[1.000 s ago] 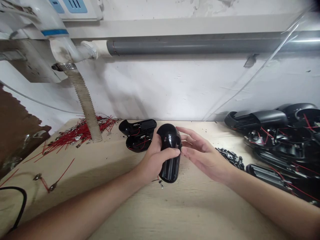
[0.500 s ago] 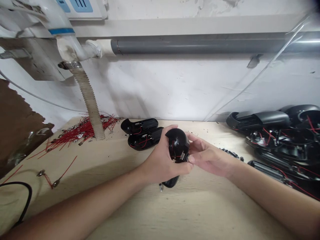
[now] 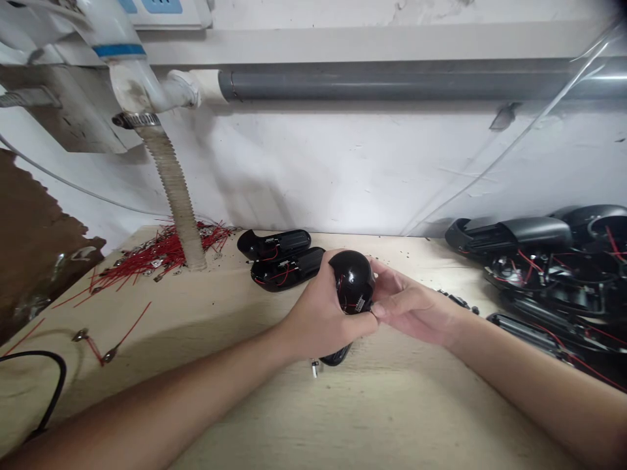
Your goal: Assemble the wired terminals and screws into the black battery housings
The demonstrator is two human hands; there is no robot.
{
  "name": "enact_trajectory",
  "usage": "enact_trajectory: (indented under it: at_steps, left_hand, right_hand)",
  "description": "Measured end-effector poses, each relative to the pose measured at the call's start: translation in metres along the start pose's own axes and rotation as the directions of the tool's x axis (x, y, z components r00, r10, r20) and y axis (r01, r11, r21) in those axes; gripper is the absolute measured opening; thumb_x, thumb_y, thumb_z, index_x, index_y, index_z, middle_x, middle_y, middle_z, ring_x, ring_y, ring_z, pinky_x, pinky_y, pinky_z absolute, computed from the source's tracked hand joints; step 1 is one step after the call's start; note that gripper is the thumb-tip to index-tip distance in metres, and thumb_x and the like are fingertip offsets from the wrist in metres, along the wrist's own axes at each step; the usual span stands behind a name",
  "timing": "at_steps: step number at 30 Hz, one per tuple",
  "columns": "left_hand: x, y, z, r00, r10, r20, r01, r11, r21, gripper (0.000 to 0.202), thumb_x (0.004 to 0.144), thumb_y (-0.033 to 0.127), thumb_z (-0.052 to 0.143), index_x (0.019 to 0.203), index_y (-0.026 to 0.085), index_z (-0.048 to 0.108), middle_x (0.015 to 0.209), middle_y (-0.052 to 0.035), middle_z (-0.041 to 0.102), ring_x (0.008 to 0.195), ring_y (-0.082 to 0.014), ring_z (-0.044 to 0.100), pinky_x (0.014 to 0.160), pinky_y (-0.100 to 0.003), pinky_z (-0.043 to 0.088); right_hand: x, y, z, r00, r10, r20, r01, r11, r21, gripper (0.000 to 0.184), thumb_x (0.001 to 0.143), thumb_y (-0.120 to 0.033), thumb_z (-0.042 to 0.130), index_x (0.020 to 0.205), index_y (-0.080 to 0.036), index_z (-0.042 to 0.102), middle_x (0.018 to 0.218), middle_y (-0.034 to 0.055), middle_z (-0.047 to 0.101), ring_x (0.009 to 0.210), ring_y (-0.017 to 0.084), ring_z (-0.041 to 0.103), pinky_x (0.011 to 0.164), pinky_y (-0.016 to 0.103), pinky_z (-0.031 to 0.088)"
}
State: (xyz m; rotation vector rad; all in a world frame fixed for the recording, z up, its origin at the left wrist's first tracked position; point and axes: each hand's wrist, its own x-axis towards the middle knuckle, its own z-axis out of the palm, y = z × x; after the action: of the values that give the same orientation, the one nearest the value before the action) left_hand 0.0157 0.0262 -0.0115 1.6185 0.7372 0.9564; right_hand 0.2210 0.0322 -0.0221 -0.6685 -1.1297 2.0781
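My left hand (image 3: pixel 323 320) is wrapped round a black plastic housing (image 3: pixel 353 277) with a rounded, glossy hollow end. Thin red wires and a small pale connector show inside it. The housing's lower end sticks out below my palm, beside a small metallic piece (image 3: pixel 315 369). At the housing's right edge, my right hand (image 3: pixel 409 307) is closed with thumb and fingertips pinched together; whatever lies between them is too small to make out. Behind my left hand, two similar black housings (image 3: pixel 287 269) with red wires lie on the table.
A heap of red wires with metal ends (image 3: pixel 157 258) lies at the back left, beside a ribbed hose (image 3: pixel 171 189). Loose wired pieces (image 3: pixel 105 356) lie nearer. More black housings (image 3: pixel 533 274) are piled at right, by small black parts (image 3: pixel 458 300). A wall stands behind.
The housing has turned slightly in my left hand, showing more of its rounded end. Both hands stay in nearly the same place, and the view has shifted a little.
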Motion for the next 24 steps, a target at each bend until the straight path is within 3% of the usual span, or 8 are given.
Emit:
enact_trajectory:
  at_steps: [7, 13, 17, 24]
  left_hand:
    - [0.001, 0.008, -0.001, 0.998, -0.067, 0.010, 0.067, 0.997, -0.049, 0.055, 0.074, 0.014, 0.076, 0.124, 0.018, 0.053, 0.125, -0.0096, 0.058, 0.115, -0.0255, 0.062, 0.101, -0.046, 0.051]
    - [0.000, 0.011, 0.000, 0.998, -0.048, 0.044, 0.053, 0.991, -0.126, 0.054, 0.077, 0.014, 0.073, 0.127, 0.017, 0.053, 0.126, -0.0102, 0.061, 0.118, -0.0259, 0.061, 0.106, -0.047, 0.049]
    - [0.000, 0.016, 0.001, 0.994, -0.095, 0.050, 0.102, 0.981, -0.165, 0.051, 0.077, 0.015, 0.072, 0.124, 0.018, 0.054, 0.122, -0.0089, 0.063, 0.118, -0.0265, 0.060, 0.107, -0.047, 0.048]
    - [-0.001, 0.019, 0.001, 0.990, -0.142, 0.021, 0.144, 0.967, -0.210, 0.051, 0.073, 0.014, 0.072, 0.120, 0.019, 0.053, 0.123, -0.0076, 0.060, 0.115, -0.0246, 0.057, 0.107, -0.045, 0.047]
  right_hand:
    - [-0.002, 0.004, 0.007, 0.993, -0.104, 0.061, 0.108, 0.992, -0.071, 0.064, 0.095, -0.026, 0.081, 0.153, -0.033, 0.056, 0.139, 0.0070, 0.065, 0.118, 0.017, 0.065, 0.097, 0.030, 0.056]
    - [-0.001, 0.006, 0.018, 0.976, -0.216, -0.011, 0.210, 0.958, -0.194, 0.059, 0.096, -0.031, 0.080, 0.152, -0.031, 0.060, 0.140, 0.0094, 0.068, 0.125, 0.023, 0.067, 0.096, 0.033, 0.058]
    - [0.000, 0.009, 0.019, 0.961, -0.274, -0.027, 0.259, 0.934, -0.248, 0.056, 0.098, -0.032, 0.078, 0.152, -0.030, 0.061, 0.148, 0.0105, 0.065, 0.130, 0.024, 0.066, 0.101, 0.036, 0.058]
    - [-0.002, 0.012, 0.021, 0.955, -0.291, -0.055, 0.264, 0.920, -0.288, 0.054, 0.101, -0.031, 0.075, 0.154, -0.032, 0.060, 0.159, 0.0087, 0.056, 0.131, 0.022, 0.066, 0.099, 0.032, 0.059]
